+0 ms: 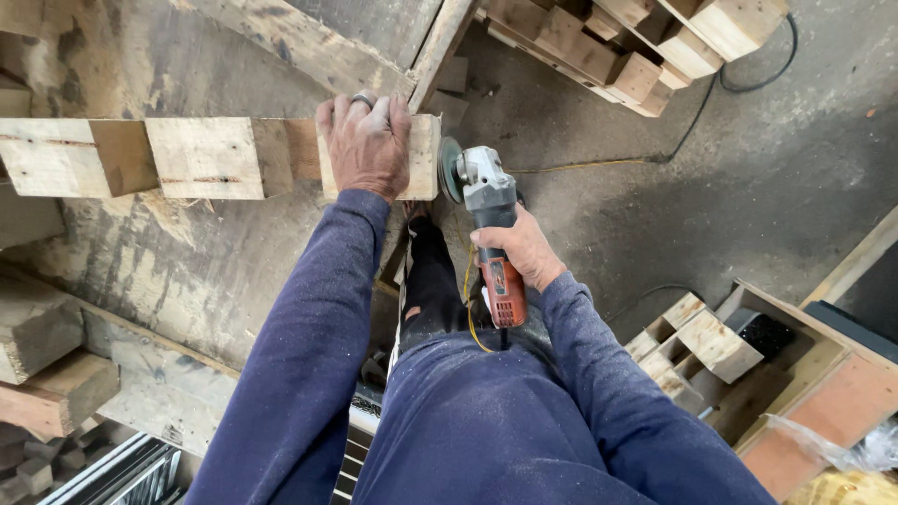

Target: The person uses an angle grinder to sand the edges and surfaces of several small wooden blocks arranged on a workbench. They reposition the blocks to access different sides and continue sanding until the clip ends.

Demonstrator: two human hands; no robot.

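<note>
My left hand point(367, 142) lies flat on the end block of a wooden pallet piece point(201, 157), fingers curled over its far edge; a ring is on one finger. My right hand point(520, 249) grips the body of an orange and grey angle grinder point(486, 220). Its disc point(450, 168) sits right at the end face of the block under my left hand. Both arms are in dark blue sleeves. The grinder's cord runs down toward my legs.
A worn wooden bench point(187, 271) holds the pallet piece, with loose wood blocks point(47, 360) at its left. Stacked pallet parts point(636, 47) lie on the concrete floor at the top right, with more blocks point(697, 341) and a wooden frame point(823, 393) to the right. A cable point(692, 122) crosses the floor.
</note>
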